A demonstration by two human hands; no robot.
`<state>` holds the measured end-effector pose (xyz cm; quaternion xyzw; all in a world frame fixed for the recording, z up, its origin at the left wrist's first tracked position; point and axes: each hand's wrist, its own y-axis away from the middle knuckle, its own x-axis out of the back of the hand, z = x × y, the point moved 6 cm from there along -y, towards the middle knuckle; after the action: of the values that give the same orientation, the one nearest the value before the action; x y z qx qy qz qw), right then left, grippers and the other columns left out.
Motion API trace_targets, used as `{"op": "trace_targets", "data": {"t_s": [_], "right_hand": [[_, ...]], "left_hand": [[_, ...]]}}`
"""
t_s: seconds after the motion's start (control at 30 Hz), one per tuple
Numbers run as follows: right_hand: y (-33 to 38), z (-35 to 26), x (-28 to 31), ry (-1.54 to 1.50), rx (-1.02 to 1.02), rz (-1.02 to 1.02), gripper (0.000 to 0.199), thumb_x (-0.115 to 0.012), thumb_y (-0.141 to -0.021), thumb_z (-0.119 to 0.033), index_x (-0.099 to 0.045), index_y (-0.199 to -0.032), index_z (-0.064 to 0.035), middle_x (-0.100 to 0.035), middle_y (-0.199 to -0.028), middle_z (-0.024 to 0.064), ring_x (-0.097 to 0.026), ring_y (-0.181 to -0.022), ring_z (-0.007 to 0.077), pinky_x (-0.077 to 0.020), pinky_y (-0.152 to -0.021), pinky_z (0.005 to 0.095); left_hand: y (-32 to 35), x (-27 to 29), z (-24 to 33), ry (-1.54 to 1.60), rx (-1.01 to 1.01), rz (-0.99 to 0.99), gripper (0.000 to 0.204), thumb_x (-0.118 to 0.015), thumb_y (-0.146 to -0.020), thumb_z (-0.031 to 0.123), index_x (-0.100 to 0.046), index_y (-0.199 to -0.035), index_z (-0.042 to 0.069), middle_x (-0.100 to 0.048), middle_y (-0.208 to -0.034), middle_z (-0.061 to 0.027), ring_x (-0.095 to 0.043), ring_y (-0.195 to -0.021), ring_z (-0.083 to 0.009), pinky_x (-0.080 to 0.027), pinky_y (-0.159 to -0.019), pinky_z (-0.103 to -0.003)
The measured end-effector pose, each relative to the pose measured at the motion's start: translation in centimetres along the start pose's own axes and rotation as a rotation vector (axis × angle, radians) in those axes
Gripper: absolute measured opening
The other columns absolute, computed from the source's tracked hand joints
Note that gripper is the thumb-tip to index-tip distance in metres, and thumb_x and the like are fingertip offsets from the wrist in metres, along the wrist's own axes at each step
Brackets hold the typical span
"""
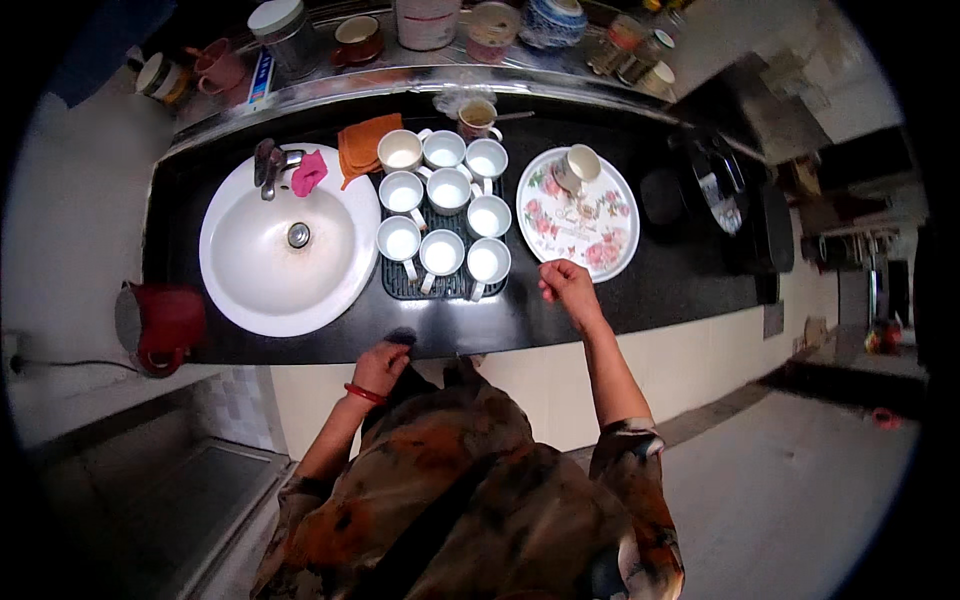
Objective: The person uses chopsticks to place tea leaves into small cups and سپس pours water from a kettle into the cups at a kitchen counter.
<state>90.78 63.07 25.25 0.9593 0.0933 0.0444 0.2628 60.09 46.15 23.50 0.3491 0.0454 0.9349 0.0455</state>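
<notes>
1. The right grip (570, 288) hangs just beside the near edge of the round floral tray (626, 238), fingers curled, nothing visible in it; whether it is fully clenched I cannot tell.
2. The left grip (382, 367) is at the front edge of the bench (690, 290), fingers bent, next to a dark patch (401, 336). Its state I cannot tell.
3. Nine white mugs (442, 253) crowd a dark ribbed mat (455, 290) between the basin (362, 240) and the tray; one pale cup (577, 172) is on the tray's far part.
4. Mugs could knock and chip if one is drawn out carelessly, since their handles poke among neighbours. Tipping the tray could send the cup sliding over its smooth face.
5. Both palms are hidden. The dark patch could be cloth, shadow or reflection. The cup looks upright, though lens bend leaves a slight tilt possible. Mugs cover most of the mat.
</notes>
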Motion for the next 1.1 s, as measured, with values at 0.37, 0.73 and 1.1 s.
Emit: {"op": "trace_targets", "data": {"t_s": [0.37,0.73,1.1], "right_hand": [[-17.8,-8.9,-1.8,-0.315,0.159,0.044,0.024,-0.056,-0.082,-0.020,-0.051,-0.100,-0.0056,-0.056,-0.078,0.0025,-0.056,-0.065,0.0110,-0.0454,-0.051,0.0203],[-28.7,-12.4,-5.7,-0.460,0.219,0.123,0.017,-0.060,-0.076,-0.005,-0.054,-0.092,-0.0069,-0.055,-0.073,0.0018,-0.053,-0.059,0.0109,-0.0442,-0.043,0.0206],[-28.1,-16.2,-3.9,0.081,0.382,0.229,0.021,-0.054,-0.079,-0.019,-0.060,-0.088,-0.0007,-0.061,-0.069,0.0075,-0.058,-0.055,0.0128,-0.0464,-0.048,0.0230]], "left_hand": [[1.9,-2.9,-0.1,0.122,0.238,0.069,0.015,-0.058,-0.076,0.017,-0.062,-0.085,0.005,-0.060,-0.083,-0.0122,-0.059,-0.075,-0.0278,-0.047,-0.066,-0.035],[-4.0,1.1,-0.4,0.120,0.136,0.094,0.015,-0.060,-0.072,0.011,-0.060,-0.086,0.005,-0.060,-0.083,-0.0107,-0.058,-0.077,-0.0281,-0.048,-0.066,-0.035],[-7.0,3.5,-1.7,0.125,0.051,0.098,0.014,-0.061,-0.070,0.008,-0.060,-0.084,0.004,-0.059,-0.080,-0.0112,-0.058,-0.075,-0.0274,-0.048,-0.065,-0.034]]}}
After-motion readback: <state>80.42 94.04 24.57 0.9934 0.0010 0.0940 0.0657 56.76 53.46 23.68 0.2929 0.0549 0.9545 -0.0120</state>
